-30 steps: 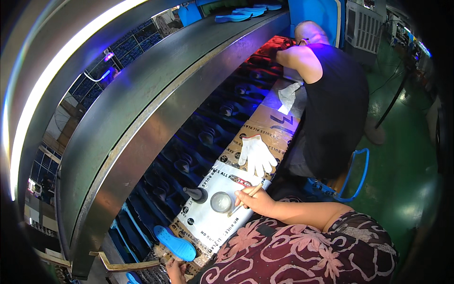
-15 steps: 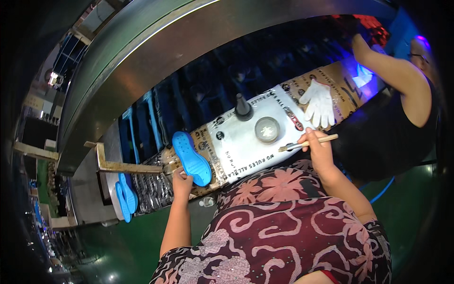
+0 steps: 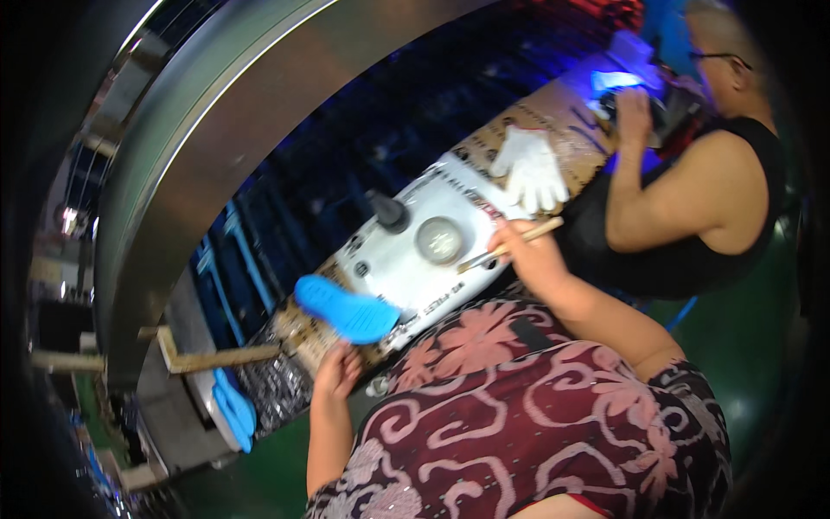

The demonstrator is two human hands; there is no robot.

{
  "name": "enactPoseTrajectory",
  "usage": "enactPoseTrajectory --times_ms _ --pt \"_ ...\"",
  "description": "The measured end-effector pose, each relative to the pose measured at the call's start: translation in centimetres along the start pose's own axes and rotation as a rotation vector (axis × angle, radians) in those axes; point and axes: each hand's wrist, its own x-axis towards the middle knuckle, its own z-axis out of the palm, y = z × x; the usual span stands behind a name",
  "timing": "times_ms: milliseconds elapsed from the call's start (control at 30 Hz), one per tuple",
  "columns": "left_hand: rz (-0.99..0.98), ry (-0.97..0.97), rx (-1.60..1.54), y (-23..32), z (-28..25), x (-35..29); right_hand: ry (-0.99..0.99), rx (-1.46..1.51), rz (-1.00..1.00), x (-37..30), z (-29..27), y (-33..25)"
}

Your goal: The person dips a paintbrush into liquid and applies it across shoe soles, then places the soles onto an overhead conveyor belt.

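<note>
A blue shoe sole (image 3: 346,310) lies over the brown and white covered bench top. My left hand (image 3: 339,368) is closed at its near edge, with thumb and fingertips pinching it; motion blur softens the grip. My right hand (image 3: 529,251) holds a slim brush (image 3: 543,228) with a pale wooden handle, its bristles pointing left, above the near edge of the white sheet (image 3: 406,298). Just left of the bristles stands a round cup (image 3: 440,240) with whitish contents. Behind it, to the left, is a dark cone-topped bottle (image 3: 388,213).
A white glove (image 3: 531,169) lies on the brown wrap to the right. Further right a co-worker (image 3: 700,182) has a hand beside a glowing violet light. More blue soles (image 3: 232,408) rest at left, past a wooden bracket (image 3: 220,356). A large metal housing (image 3: 164,173) arches overhead.
The view has turned, shifting the bench leftward and tilting it. The blue sole has swung to lie more crosswise at my left hand. The co-worker's arm has come down toward the light.
</note>
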Motion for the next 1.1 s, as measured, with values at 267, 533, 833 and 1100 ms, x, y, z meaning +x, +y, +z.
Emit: enactPoseTrajectory --times_ms 267,533,833,1100 --pt "0.187 0.539 0.326 0.1 7.5 5.5 0.086 0.039 -0.078 -0.5 -1.9 0.2" --pt "0.259 0.508 0.123 -0.2 9.3 5.7 0.017 -0.03 -0.074 -0.2 -1.5 0.1" --pt "0.392 0.18 -0.169 0.8 12.8 1.6 0.033 -0.018 -0.073 0.6 -1.4 -0.5" --pt "0.948 0.309 0.741 1.9 19.2 1.2 -0.161 -0.169 -0.468 0.2 2.2 -5.5"
